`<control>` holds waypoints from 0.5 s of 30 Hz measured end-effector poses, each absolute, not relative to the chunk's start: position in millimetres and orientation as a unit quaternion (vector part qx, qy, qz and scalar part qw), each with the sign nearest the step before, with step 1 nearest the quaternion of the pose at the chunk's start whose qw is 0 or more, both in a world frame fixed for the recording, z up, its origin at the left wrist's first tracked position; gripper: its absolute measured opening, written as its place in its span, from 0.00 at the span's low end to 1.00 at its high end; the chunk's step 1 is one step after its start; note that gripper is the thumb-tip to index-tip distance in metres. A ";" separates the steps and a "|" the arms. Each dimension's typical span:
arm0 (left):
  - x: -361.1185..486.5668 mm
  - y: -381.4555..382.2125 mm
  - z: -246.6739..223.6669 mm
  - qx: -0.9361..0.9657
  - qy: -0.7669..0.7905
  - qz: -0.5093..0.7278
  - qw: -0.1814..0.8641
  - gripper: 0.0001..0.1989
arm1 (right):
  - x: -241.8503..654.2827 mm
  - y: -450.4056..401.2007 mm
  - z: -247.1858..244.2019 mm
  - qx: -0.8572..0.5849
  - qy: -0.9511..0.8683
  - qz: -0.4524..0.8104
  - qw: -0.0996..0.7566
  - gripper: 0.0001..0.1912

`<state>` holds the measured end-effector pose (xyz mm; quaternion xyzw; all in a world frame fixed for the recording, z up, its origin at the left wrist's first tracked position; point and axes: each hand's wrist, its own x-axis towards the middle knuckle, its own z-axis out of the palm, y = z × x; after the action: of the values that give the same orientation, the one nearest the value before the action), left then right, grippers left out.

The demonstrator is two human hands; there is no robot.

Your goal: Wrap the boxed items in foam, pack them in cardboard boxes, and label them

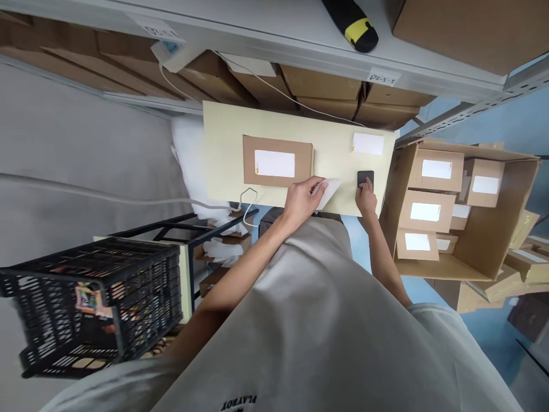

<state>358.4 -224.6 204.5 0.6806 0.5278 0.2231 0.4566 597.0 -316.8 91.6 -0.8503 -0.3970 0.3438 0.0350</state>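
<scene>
My left hand (302, 198) is closed in a pinch on a white paper slip (328, 192), which is tilted up above the front part of the cream tabletop (223, 154). The fingers of my right hand (366, 199) reach onto a small dark phone-like device (364, 176) lying on the tabletop. This hand grips nothing, and its index finger is stretched out on the device. Left of centre lies a brown cardboard box (278, 180) with a white label (274, 163) on its top. A second white slip (368, 143) rests flat near the back right corner.
At right, a large open carton (463, 268) holds several labelled boxes. A shelf (274, 34) with cartons runs behind the table, and a black-and-yellow tool handle (352, 26) lies on it. Lower left stands a black plastic crate (98, 309). A pale cable (128, 197) crosses at left.
</scene>
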 end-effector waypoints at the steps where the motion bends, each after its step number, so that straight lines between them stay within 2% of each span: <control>1: 359.2 -224.5 204.8 0.679 0.527 0.230 0.457 0.14 | 596.3 -317.1 94.2 -0.852 -0.395 0.342 0.048 0.18; 4: 360.0 -222.3 205.9 0.673 0.515 0.259 0.463 0.17 | 585.2 -315.6 114.7 -0.850 -0.382 0.334 0.142 0.16; 7: 358.1 -219.5 207.3 0.681 0.491 0.287 0.462 0.19 | 558.7 -308.8 152.3 -0.803 -0.355 0.374 0.298 0.20; 10: 352.0 -217.8 211.1 0.722 0.442 0.307 0.435 0.19 | 523.9 -296.7 196.9 -0.695 -0.304 0.460 0.461 0.23; 12: 345.0 -217.3 216.1 0.753 0.407 0.310 0.414 0.19 | 503.6 -287.7 223.3 -0.645 -0.283 0.496 0.508 0.25; 15: 330.3 -216.7 227.6 0.780 0.377 0.318 0.385 0.21 | 483.4 -277.3 250.5 -0.618 -0.275 0.510 0.532 0.23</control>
<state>330.3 -216.7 227.6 0.7800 0.3771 0.3183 0.3849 483.4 -277.3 250.5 -0.6178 -0.2751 0.5100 0.5315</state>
